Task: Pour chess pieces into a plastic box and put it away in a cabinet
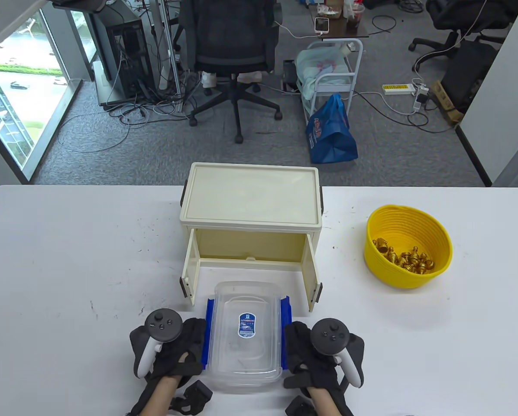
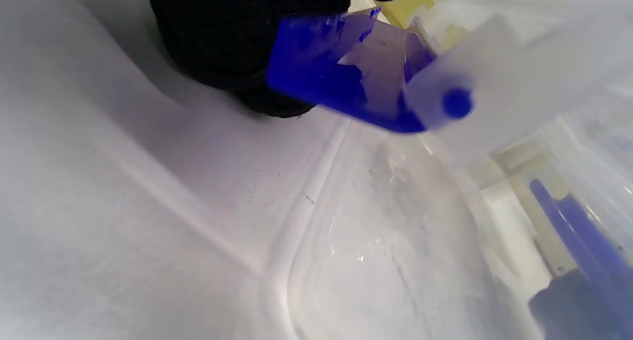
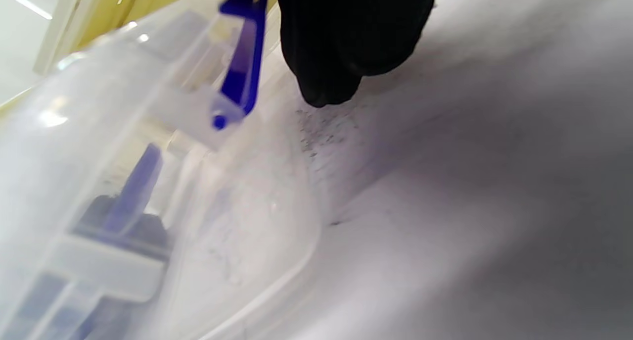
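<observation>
We see the clear plastic box (image 1: 247, 331) (lid on, blue side latches flipped outward) lying on the white table (image 1: 68, 260) just before the open cabinet (image 1: 250, 216), long axis pointing toward it, with our left hand (image 1: 172, 346) and right hand (image 1: 319, 351) pressed against its sides, holding it between them.

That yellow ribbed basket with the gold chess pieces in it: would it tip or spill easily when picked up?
The yellow ribbed basket looks wide and low, so it probably sits steady. Its gold chess pieces lie loose in a heap, so they would likely slide and shift if it is tilted. Its ribbed wall may flex a little, though that is hard to tell.
</observation>
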